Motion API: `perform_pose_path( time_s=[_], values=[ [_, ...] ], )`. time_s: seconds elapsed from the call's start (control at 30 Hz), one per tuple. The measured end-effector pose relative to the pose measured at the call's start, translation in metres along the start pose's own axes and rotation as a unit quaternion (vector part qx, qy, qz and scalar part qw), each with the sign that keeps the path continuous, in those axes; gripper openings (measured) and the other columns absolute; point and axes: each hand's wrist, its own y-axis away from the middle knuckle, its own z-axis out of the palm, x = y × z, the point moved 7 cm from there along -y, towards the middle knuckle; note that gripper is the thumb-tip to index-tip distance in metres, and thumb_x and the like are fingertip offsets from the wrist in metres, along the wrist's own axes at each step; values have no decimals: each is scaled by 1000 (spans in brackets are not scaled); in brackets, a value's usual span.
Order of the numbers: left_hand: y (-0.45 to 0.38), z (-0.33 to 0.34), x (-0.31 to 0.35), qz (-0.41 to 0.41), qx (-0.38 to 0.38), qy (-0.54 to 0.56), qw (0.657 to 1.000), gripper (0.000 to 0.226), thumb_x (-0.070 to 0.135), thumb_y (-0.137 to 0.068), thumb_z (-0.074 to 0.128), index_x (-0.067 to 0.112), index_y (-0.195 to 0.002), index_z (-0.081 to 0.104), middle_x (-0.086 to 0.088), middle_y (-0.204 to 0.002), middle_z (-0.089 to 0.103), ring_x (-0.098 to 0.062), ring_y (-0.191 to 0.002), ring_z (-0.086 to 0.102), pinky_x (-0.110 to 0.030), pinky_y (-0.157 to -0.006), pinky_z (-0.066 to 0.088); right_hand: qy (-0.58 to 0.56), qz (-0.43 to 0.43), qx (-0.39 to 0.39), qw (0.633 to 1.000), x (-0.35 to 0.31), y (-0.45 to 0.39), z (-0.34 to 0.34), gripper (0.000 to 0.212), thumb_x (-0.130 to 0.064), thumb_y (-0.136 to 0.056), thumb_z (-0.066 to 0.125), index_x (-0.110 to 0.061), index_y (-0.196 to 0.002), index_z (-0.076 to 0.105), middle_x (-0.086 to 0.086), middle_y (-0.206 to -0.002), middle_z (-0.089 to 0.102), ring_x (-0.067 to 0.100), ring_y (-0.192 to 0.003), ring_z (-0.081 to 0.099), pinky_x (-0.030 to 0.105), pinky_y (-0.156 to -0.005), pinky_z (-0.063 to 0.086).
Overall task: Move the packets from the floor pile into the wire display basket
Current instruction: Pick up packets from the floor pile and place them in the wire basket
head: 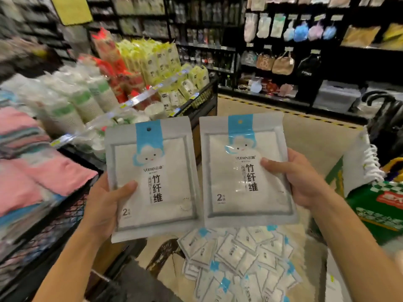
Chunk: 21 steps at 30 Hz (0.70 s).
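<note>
Left hand grips 1 packet by its lower left edge, thumb across the front; right hand grips a 2nd packet by its right edge, thumb on the front. Both are held upright, side by side, above the floor pile, where many packets remain. The wire display basket stands at the left, its black mesh wall beside the left forearm, pink and blue folded cloths already in it. Risks, as judged: the glossy film could slip from a thumb-only pinch during the swing left; a flat packet dropped on uneven soft cloths could slide off or land askew; a step back could crush the pile underfoot. Packets are flat, rectangular, smooth grey-white plastic pouches with a blue header strip, hang hole and a padded square inside.
</note>
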Motion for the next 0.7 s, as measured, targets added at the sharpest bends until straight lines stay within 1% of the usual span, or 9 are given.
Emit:
perform_pose_path(
  time_s=[0.07, 0.17, 0.27, 0.33, 0.4, 0.5, 0.53, 0.63, 0.7],
  values=[
    [32, -22, 10, 16, 41, 13, 999, 58, 11, -68, 78, 16, -124, 63, -15, -116, 74, -36, -100, 74, -48, -74, 64, 10, 2, -51, 999, -5, -1, 24, 58, -8, -75, 76, -5, -131, 60, 17, -112, 77, 35, -97, 76, 43, -70, 64],
    [86, -53, 20, 36, 117, 27, 992, 62, 3, -68, 80, 9, -126, 61, -17, -116, 74, -37, -99, 74, -44, -72, 64, 17, 10, -120, 993, -5, 1, 62, 50, -4, -81, 73, -3, -129, 60, 18, -107, 77, 34, -89, 77, 41, -64, 64],
    [145, -84, 23, 50, 204, 34, 977, 42, -2, -77, 69, 9, -117, 65, -17, -108, 76, -33, -89, 76, -41, -68, 64, 29, 12, -185, 982, 1, 9, 104, 38, 2, -85, 70, -7, -121, 64, 17, -102, 78, 31, -83, 78, 39, -61, 63],
    [186, -105, 24, 49, 256, 28, 965, 38, -1, -79, 68, 9, -115, 66, -16, -105, 77, -33, -87, 76, -41, -66, 64, 43, 13, -221, 974, 8, 19, 133, 35, 1, -84, 71, -10, -117, 66, 16, -102, 78, 32, -85, 78, 40, -63, 63],
    [227, -128, 25, 49, 298, 28, 953, 45, 2, -76, 71, 7, -120, 64, -18, -108, 76, -37, -92, 75, -44, -69, 65, 56, 19, -257, 965, 18, 34, 163, 35, 0, -84, 73, -9, -117, 67, 16, -103, 78, 33, -88, 77, 42, -66, 64],
    [287, -162, 26, 53, 361, 39, 930, 36, -4, -85, 67, 8, -119, 63, -13, -102, 78, -31, -83, 77, -39, -61, 64, 79, 22, -307, 948, 29, 63, 211, 39, -2, -85, 74, -7, -122, 66, 16, -106, 78, 36, -94, 76, 45, -73, 64],
    [307, -174, 26, 56, 378, 42, 923, 35, -4, -87, 66, 7, -120, 62, -13, -101, 78, -31, -82, 77, -39, -60, 63, 83, 22, -324, 942, 32, 74, 227, 39, -2, -85, 74, -7, -123, 65, 16, -106, 78, 36, -94, 76, 44, -72, 64],
    [358, -213, 25, 62, 409, 43, 909, 38, -1, -88, 66, 8, -125, 61, -13, -106, 77, -34, -90, 76, -45, -66, 64, 97, 27, -366, 925, 44, 111, 275, 35, -3, -87, 73, -8, -121, 64, 15, -105, 78, 34, -93, 77, 45, -73, 65],
    [387, -242, 20, 69, 421, 53, 903, 40, 1, -85, 68, 10, -123, 62, -13, -106, 77, -34, -92, 76, -43, -65, 64, 103, 32, -383, 917, 54, 134, 306, 33, -2, -87, 73, -8, -118, 64, 15, -105, 78, 34, -92, 77, 46, -75, 65]
  ],
)
